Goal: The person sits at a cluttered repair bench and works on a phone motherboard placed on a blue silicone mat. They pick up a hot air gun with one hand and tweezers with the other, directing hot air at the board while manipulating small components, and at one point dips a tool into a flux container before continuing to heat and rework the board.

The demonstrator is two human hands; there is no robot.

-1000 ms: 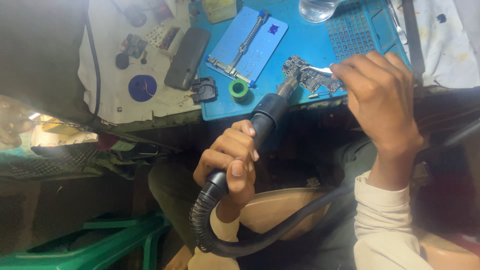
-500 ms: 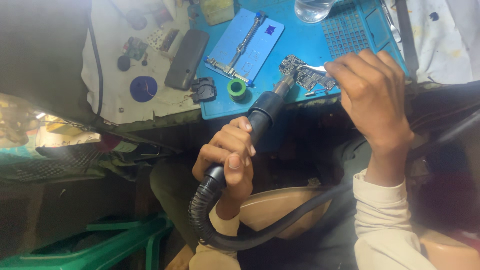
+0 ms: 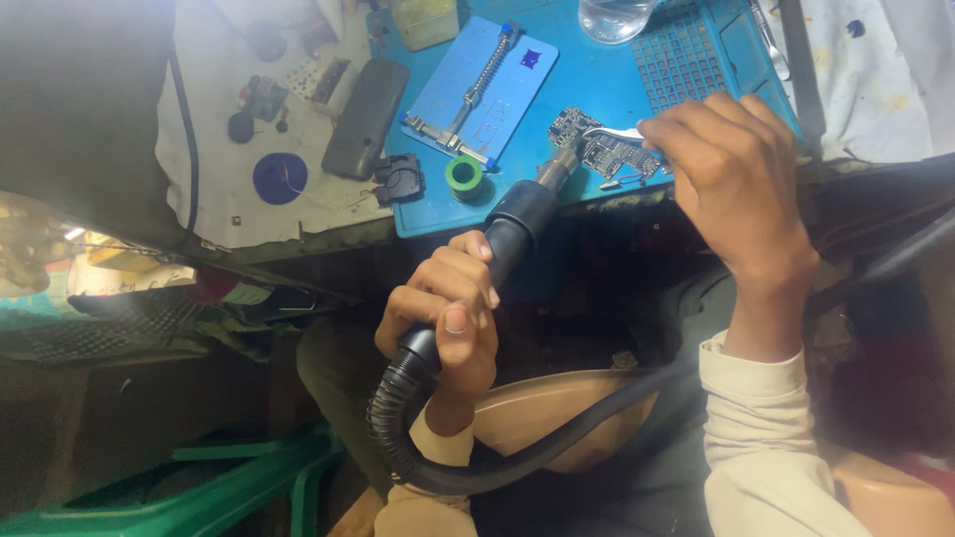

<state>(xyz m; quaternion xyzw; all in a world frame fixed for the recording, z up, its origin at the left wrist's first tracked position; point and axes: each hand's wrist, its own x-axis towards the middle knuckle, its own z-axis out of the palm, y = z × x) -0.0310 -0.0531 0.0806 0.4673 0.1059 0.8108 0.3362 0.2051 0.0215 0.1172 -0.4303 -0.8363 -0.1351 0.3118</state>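
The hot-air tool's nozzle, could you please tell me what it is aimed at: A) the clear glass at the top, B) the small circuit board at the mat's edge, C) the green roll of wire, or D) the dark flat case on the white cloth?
B: the left hand grips the hot-air tool, whose nozzle meets the circuit board, where the right hand holds metal tweezers.

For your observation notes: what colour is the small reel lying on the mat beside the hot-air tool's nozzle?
Green reel, on the blue mat; head view.
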